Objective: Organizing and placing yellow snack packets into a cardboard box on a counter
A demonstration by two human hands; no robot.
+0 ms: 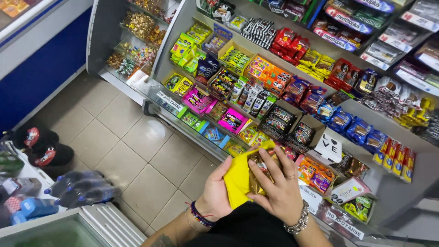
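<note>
Bright, even overhead shop light; colours vivid. Soft sheen on the pale beige tiled floor, no hard shadows there. Glare flecks on the glossy sweet wrappers along the grey tiered shelf rack. Wide-angle lens bends the rack's lines toward the edges. Corners slightly soft; the clear plastic-wrapped bottle pack is smeared.

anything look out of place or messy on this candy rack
Nothing looks spilled or damaged. The grey tiered candy rack is full, its packets sitting loosely at mixed angles in their boxes. The left hand and right hand hold a yellow cloth around a brownish packet.
</note>
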